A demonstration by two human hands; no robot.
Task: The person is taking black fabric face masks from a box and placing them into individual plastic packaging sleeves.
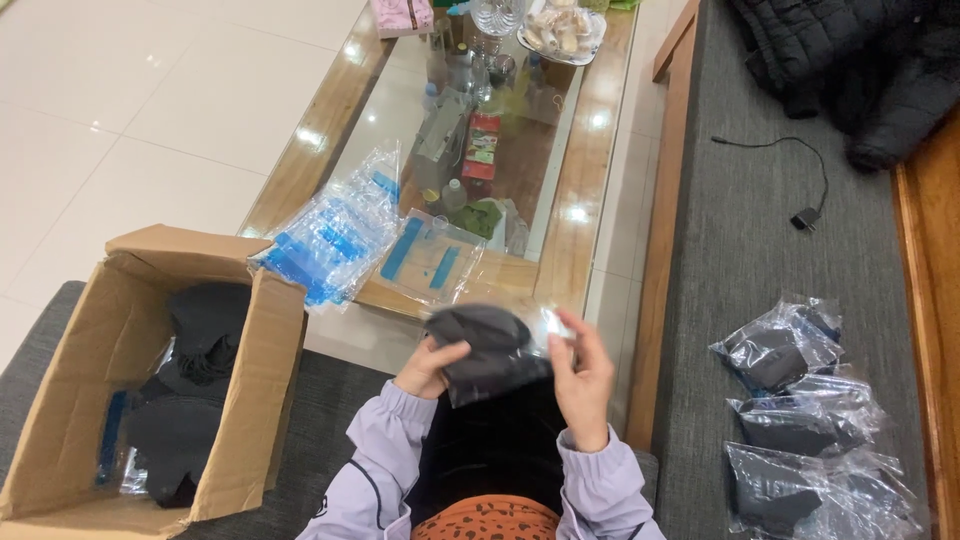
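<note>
Lilac-sleeved, both forearms raised from the lap. Left hand [428,368] curled on the near-left edge of a dark grey mask [485,352], thumb on top; right hand [583,378] upright, fingertips pinching the clear bag [548,328] round the mask (bag blurred). Further left, cardboard box [120,380]; right, packed masks [800,430] on the sofa; beyond, empty bags [335,240] on the glass table [590,170].

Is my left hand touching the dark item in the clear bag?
Touching. In the head view, the left hand grips the left edge of the dark item, thumb pressed on it, with no gap between them.
</note>
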